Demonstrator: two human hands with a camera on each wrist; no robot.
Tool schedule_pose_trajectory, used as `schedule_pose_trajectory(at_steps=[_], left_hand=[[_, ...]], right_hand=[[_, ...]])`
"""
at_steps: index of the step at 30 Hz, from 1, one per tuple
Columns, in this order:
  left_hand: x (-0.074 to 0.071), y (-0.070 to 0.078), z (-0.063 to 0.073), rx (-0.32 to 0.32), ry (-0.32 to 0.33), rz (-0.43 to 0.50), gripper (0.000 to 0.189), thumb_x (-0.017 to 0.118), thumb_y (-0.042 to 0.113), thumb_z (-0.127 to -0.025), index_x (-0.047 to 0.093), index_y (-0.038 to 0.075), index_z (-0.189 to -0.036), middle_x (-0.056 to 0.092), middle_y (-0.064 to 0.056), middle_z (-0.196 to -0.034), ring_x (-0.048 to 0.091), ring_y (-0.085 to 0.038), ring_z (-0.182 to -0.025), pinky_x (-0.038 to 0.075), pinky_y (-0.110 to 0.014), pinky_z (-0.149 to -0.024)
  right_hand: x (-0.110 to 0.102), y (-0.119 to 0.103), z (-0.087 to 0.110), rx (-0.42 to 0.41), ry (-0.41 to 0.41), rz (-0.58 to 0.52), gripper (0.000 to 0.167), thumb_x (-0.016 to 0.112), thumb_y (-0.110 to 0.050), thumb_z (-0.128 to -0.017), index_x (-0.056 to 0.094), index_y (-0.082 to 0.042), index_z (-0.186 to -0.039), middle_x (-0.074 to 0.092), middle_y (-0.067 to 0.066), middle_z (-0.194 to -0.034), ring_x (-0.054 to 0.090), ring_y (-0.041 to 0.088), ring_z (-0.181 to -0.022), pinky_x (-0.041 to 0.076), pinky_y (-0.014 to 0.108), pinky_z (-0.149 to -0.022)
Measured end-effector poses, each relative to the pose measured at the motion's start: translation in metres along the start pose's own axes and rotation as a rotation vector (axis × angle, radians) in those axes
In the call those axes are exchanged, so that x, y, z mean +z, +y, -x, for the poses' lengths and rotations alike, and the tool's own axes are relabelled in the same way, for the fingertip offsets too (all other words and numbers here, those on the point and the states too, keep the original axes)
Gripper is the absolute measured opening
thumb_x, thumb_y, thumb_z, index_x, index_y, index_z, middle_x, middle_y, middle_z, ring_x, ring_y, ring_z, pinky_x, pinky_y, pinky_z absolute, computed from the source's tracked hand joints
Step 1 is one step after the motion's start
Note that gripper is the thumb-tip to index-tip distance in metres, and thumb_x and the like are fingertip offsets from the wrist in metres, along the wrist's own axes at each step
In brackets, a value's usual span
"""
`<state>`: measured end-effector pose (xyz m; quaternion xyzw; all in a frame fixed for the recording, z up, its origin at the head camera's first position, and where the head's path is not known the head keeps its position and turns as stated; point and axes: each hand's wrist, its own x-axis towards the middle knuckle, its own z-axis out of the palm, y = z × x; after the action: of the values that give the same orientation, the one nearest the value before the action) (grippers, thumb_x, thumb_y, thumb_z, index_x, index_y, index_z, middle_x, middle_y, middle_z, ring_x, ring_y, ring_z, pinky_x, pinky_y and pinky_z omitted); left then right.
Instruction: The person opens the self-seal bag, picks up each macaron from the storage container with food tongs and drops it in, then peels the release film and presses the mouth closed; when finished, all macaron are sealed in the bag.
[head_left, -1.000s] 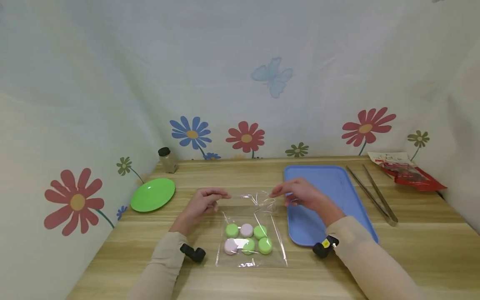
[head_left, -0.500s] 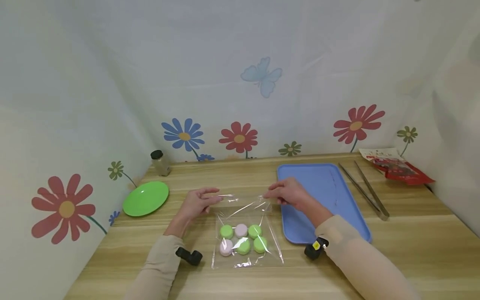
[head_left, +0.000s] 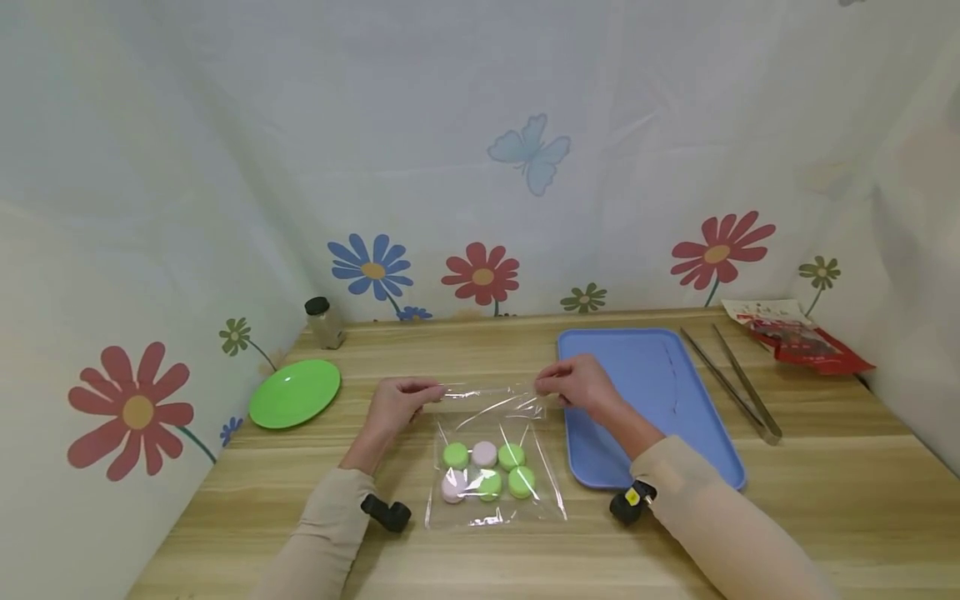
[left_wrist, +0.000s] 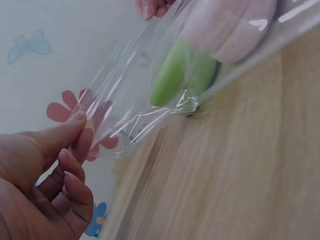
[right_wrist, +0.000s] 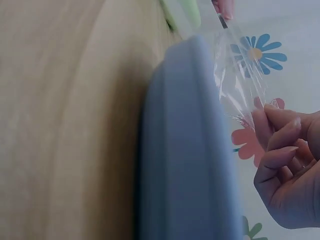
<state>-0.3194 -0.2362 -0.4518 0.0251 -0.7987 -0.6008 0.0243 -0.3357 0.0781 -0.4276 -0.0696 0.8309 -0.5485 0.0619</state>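
A clear plastic bag point(head_left: 491, 429) lies on the table, holding several round green and pale pink macarons point(head_left: 489, 483) in two rows. At the bag's far left corner, my left hand point(head_left: 396, 407) pinches the film between thumb and index finger. My right hand point(head_left: 581, 385) pinches the far right corner the same way, its forearm crossing the blue tray. Up close in the left wrist view, the left hand point(left_wrist: 50, 175) grips the film's edge, the other fingers loosely curled. In the right wrist view, thumb and finger of the right hand point(right_wrist: 290, 160) hold the stretched film.
A blue tray point(head_left: 637, 350) is to the right of the bag, with metal tongs point(head_left: 738, 383) beside it. A red and white packet point(head_left: 798, 337) lies at the far right. On the left are a green plate point(head_left: 295, 394) and a black-capped jar point(head_left: 325, 323).
Both hands have closed thumb and finger on the bag's far corners, and its far edge is now pulled straighter between them. The macarons have shifted slightly inside the view.
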Motion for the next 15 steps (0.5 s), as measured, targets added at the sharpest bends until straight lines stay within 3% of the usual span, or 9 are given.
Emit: schedule_pose_trajectory(at_steps=[6,9,11,15], left_hand=[[0.0046,0.0012,0.0034,0.107,0.049,-0.150,0.015,0.082,0.021,-0.085,0.079,0.008,-0.093,0.075,-0.002,-0.088,0.061,-0.012,-0.075,0.048,-0.022,-0.063],[0.0068,0.0016,0.0036,0.168,0.037,-0.219,0.012,0.077,0.016,-0.090,0.076,0.005,-0.094,0.074,-0.005,-0.090,0.066,-0.015,-0.084,0.052,-0.024,-0.073],[0.0078,0.0014,0.0031,0.188,0.013,-0.195,0.012,0.073,0.012,-0.092,0.071,0.001,-0.099,0.074,-0.009,-0.090,0.069,-0.020,-0.083,0.054,-0.025,-0.073],[0.0084,-0.0012,0.0009,0.206,-0.027,-0.061,0.015,0.066,-0.002,-0.094,0.056,-0.002,-0.106,0.073,-0.020,-0.090,0.072,-0.030,-0.083,0.058,-0.029,-0.071]], right_hand=[[0.0015,0.0005,0.0031,-0.098,0.080,0.165,0.012,0.081,-0.015,-0.085,0.078,-0.005,-0.089,0.072,0.002,-0.086,0.059,0.015,-0.081,0.048,0.027,-0.066],[0.0032,-0.0004,0.0041,-0.139,0.083,0.179,0.011,0.079,-0.010,-0.084,0.072,-0.002,-0.082,0.069,0.004,-0.080,0.059,0.018,-0.073,0.048,0.028,-0.061],[0.0041,-0.0009,0.0041,-0.165,0.080,0.162,0.012,0.078,-0.006,-0.084,0.067,-0.001,-0.080,0.066,0.004,-0.077,0.057,0.016,-0.068,0.046,0.027,-0.057],[0.0051,-0.0015,0.0042,-0.165,0.076,0.094,0.019,0.077,-0.001,-0.083,0.058,-0.003,-0.079,0.061,0.003,-0.074,0.052,0.012,-0.065,0.041,0.025,-0.055]])
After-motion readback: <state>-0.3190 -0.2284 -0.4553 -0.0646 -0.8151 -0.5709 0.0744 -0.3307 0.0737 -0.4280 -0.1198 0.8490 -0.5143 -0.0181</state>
